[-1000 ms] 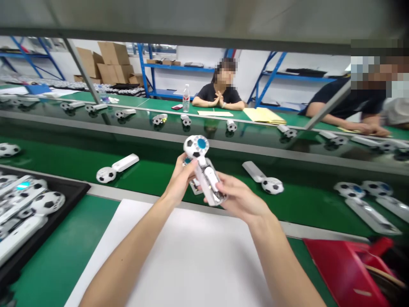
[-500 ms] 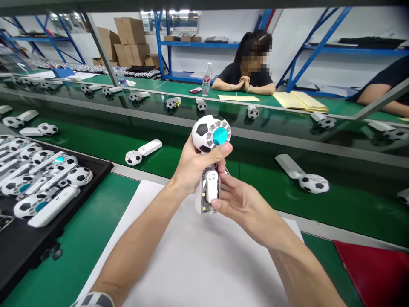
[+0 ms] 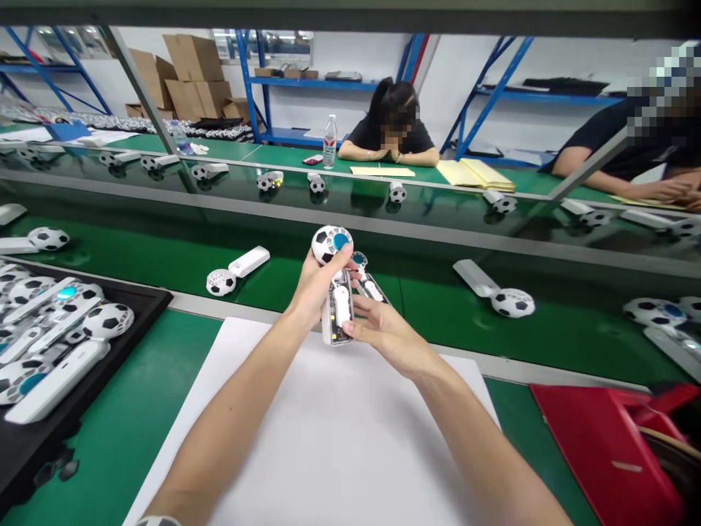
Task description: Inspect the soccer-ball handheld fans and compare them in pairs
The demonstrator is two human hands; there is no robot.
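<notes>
Both my hands hold one soccer-ball handheld fan (image 3: 335, 292) upright above a white sheet (image 3: 328, 431). My left hand (image 3: 316, 283) wraps the neck, thumb lying under the ball-shaped head with its teal centre. My right hand (image 3: 383, 332) pinches the open handle, where a white battery and circuit board show. A second fan (image 3: 368, 281) lies on the belt just behind my hands.
A black tray (image 3: 136, 310) at left holds several fans. More fans lie on the green conveyor: one (image 3: 236, 269) to the left, another (image 3: 496, 289) to the right. A red bin (image 3: 602, 446) sits at lower right. Two people sit at the far table.
The fan and my hands have dropped lower and further from the camera; the handle went from tilted to upright, with my left thumb coming up under the head.
</notes>
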